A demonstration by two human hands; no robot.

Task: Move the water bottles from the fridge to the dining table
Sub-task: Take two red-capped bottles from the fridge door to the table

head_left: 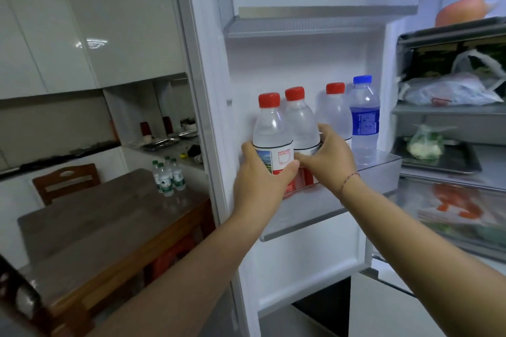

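"Two bottles held, one to each hand?"
"Yes. The left bottle (271, 128) stands upright in the left hand (262, 180), fingers and thumb wrapped round its label. The right bottle (301, 123), touching it, is upright too, with the right hand (328, 159) curled round its waist."
"Are they off the shelf?"
"I cannot tell; the hands hide their bases. Both stand inside the door shelf (383, 167), so I judge the move goes straight up along their long axes, then back toward the body."
"What is beside them?"
"Just right of the right hand, behind its fingers, are a third bottle (335, 109) and a blue-cap bottle (365, 117), both upright. A sideways pull could knock them."
"And the table?"
"The table (95, 221) lies well left of the left hand and lower, past the door edge. Green-cap bottles (167, 178) stand at its far end. The left hand is nearer it."
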